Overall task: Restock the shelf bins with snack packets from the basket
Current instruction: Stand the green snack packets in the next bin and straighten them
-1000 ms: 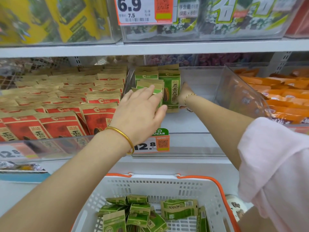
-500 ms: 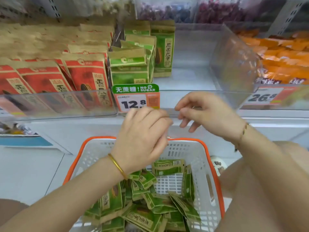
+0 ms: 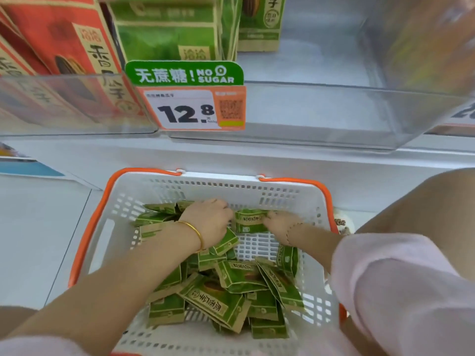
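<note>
A white basket (image 3: 195, 187) with an orange rim stands on the floor below the shelf and holds several green snack packets (image 3: 231, 276). Both my hands are down in its far end. My right hand (image 3: 279, 222) grips the right end of one green packet (image 3: 250, 220), which stands on edge. My left hand (image 3: 209, 220), fingers curled, grips the left end of the same packet and covers other packets beneath it. Above, the clear shelf bin (image 3: 308, 111) holds a few upright green packets (image 3: 164, 29) at its left side.
A 12.8 "NO SUGAR" price tag (image 3: 190, 109) hangs on the bin front. Red packets (image 3: 64, 42) fill the bin to the left. A bin of orange packets (image 3: 424, 47) stands to the right. My knee (image 3: 424, 201) is beside the basket.
Both hands have come back from the shelf bin and dropped into the basket, where they now take hold of a green packet. My view has tilted downward.
</note>
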